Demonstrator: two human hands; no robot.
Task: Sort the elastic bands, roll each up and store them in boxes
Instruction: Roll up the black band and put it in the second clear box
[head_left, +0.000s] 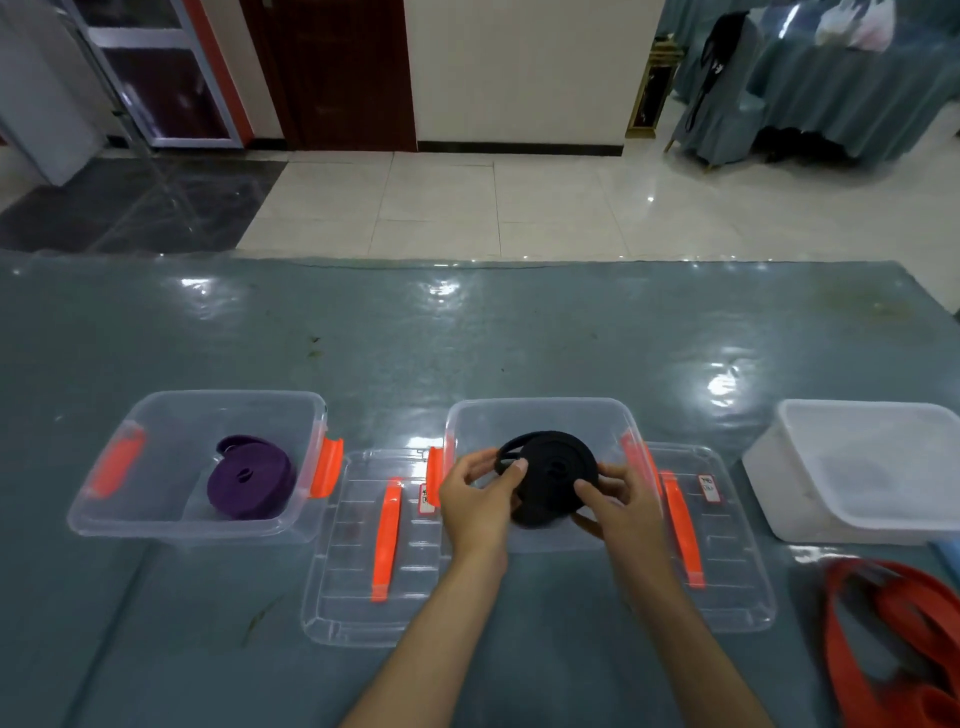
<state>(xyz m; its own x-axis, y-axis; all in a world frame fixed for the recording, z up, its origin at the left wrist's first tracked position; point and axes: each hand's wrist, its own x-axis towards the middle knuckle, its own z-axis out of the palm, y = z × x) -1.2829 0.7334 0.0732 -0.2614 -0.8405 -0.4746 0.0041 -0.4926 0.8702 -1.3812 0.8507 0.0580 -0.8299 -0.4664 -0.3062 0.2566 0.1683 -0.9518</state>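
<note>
Your left hand (480, 499) and right hand (615, 504) both pinch the rolled black band (550, 475) over the middle box (540, 410); its loose outer loop may uncoil if you release unevenly.

open table (467, 332) beyond boxes, lid (363, 545) between clear boxes (156, 525)
</note>
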